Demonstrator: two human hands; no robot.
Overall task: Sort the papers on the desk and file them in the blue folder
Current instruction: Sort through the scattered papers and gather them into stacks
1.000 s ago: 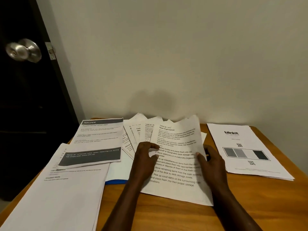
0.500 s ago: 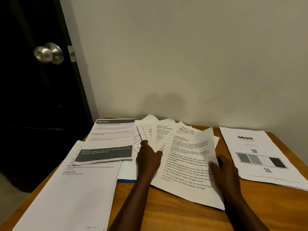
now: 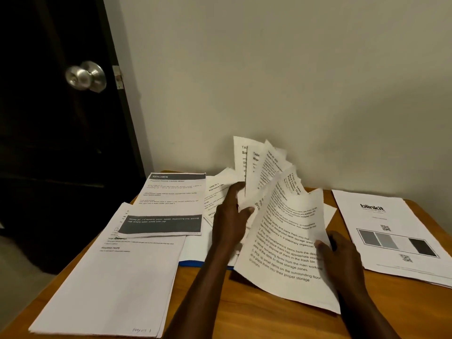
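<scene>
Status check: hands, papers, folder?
Left hand and right hand grip the fanned task sheets, half raised off the desk. Blue folder covered by loose sheets, only edge showing.

Wooden desk point(image 3: 220, 311) is carrying: paper stack point(image 3: 110, 277) lying near L, blue folder point(image 3: 193, 263) ctr, blinkit sheets point(image 3: 391, 231) R.

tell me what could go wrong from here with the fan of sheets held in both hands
1. The fanned sheets are splayed, pinched by the left hand and held at one edge by the right hand. One may slip out and land on the blinkit stack, undoing the sorting.
2. The blue folder shows only an edge under papers. Pulling it out may drag the kitchen sheets beside it out of place.
</scene>
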